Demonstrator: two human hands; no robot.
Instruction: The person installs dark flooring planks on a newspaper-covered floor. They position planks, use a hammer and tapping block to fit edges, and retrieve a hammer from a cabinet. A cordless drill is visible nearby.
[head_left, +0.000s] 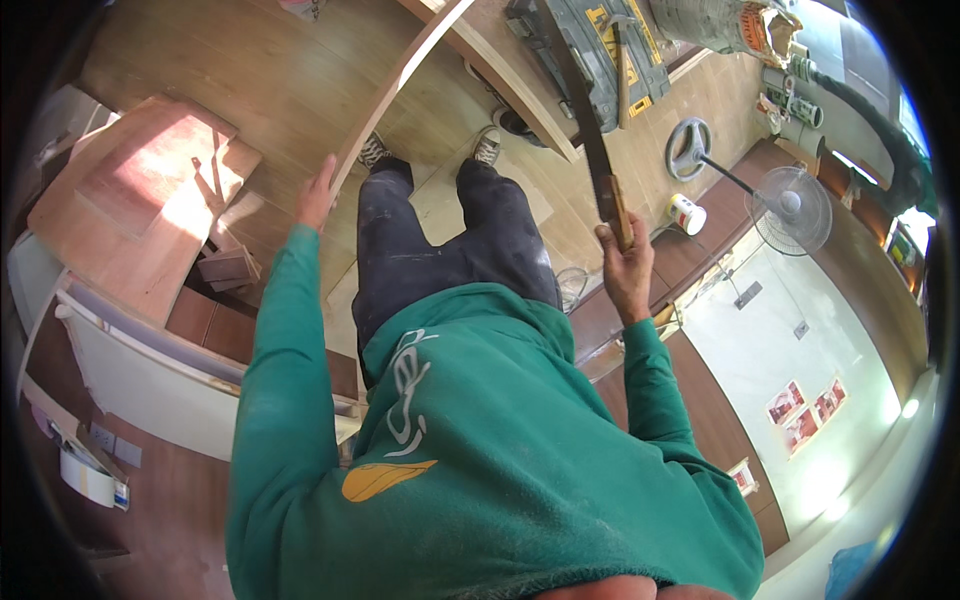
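Observation:
My right hand [628,270] is wrapped round the wooden handle of a handsaw [590,125]. The saw's long dark blade points away from me, past the front of a dark tool case [590,60]. On the other side, my left hand [316,195] has its fingers stretched out along the near end of a long, thin wooden strip [400,75]. The fingertips appear to touch the strip's left side; the thumb is hard to make out. A second wooden piece [510,90] slants between the strip and the saw.
A hammer [622,70] lies on the tool case. At left is a reddish wooden board [130,190] with offcuts [228,268] beside it. To the right stand a white tub [686,214] and a pedestal fan [790,208]. Shoes [520,127] rest on the wood-look floor ahead.

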